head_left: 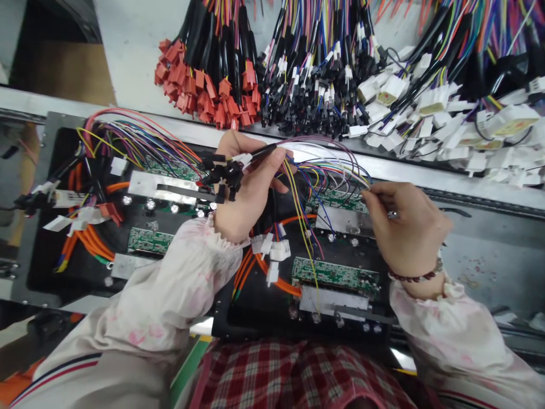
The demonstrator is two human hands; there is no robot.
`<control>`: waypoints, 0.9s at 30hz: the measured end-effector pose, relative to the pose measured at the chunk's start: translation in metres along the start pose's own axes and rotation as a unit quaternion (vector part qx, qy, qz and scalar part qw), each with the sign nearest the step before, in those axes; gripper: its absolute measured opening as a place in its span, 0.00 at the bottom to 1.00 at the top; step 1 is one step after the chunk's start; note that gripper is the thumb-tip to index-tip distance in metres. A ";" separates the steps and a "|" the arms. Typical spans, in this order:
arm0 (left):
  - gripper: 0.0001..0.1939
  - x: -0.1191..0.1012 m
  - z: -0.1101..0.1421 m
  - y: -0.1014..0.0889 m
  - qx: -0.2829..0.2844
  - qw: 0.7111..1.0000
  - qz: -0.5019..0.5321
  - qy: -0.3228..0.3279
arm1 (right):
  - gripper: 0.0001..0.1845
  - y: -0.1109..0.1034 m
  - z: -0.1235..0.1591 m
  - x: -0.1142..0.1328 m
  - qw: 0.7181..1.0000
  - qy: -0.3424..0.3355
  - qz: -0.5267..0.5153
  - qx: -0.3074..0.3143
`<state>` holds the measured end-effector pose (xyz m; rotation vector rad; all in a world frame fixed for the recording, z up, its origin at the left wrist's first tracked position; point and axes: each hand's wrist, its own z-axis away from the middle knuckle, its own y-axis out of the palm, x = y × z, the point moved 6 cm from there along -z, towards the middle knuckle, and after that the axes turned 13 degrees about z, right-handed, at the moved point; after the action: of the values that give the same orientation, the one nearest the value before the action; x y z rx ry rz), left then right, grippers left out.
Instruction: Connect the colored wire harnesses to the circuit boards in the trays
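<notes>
My left hand [251,187] is closed round a wire harness, whose cluster of small black connectors [225,173] sticks out on the left side of the hand. From its other side a fan of thin coloured wires [332,165] runs right, while yellow strands [300,210] hang down. With thumb and fingertips, my right hand [404,227] pinches wire ends above an upper green circuit board [340,199]. Below lies another green circuit board [336,272] with a metal plate [332,301], both in a black housing [255,312]. White connectors [275,250] and orange cables [276,281] sit left of that board.
Bundles with red connectors [208,94], black connectors [315,102] and white connectors [455,125] lie along the back shelf. To the left, a second housing [38,227] holds boards and a wired harness. A metal rail [434,190] runs behind the housings.
</notes>
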<state>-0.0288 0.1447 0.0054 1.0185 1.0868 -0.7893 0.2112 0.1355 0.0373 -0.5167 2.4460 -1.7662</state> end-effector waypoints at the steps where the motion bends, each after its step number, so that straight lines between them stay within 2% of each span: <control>1: 0.14 0.000 0.000 0.000 -0.003 1.000 0.003 0.002 | 0.04 -0.004 0.000 0.002 1.000 0.007 0.004 -0.009; 3: 0.13 -0.001 0.000 0.002 -0.007 1.000 0.015 0.001 | 0.06 -0.012 -0.003 0.012 1.000 0.003 0.013 -0.023; 5: 0.10 0.000 0.001 0.005 -0.005 0.999 0.022 -0.023 | 0.08 -0.013 -0.008 0.030 0.999 -0.033 -0.001 -0.011; 8: 0.06 0.003 0.002 0.009 0.009 0.996 0.042 -0.081 | 0.11 -0.002 -0.015 0.058 0.993 -0.103 -0.050 0.039; 10: 0.06 0.004 0.003 0.010 0.021 0.992 0.062 -0.111 | 0.11 0.004 -0.020 0.067 0.989 -0.124 -0.070 0.035; 13: 0.08 0.008 0.003 0.010 0.035 0.986 0.083 -0.140 | 0.11 0.007 -0.024 0.070 0.987 -0.138 -0.076 -0.008; 18: 0.09 0.008 0.003 0.010 0.034 0.983 0.135 -0.122 | 0.10 0.003 -0.026 0.069 0.981 -0.173 -0.060 -0.062; 21: 0.06 0.010 0.004 0.011 0.028 0.980 0.135 -0.146 | 0.10 0.001 -0.026 0.070 0.980 -0.177 -0.039 -0.079; 27: 0.05 0.008 0.004 0.012 0.022 0.979 0.150 -0.135 | 0.09 -0.001 -0.026 0.072 0.980 -0.178 -0.037 -0.076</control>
<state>-0.0147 0.1447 0.0014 1.0484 0.6667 -0.6840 0.1374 0.1362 0.0557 -0.8644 2.3407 -1.3688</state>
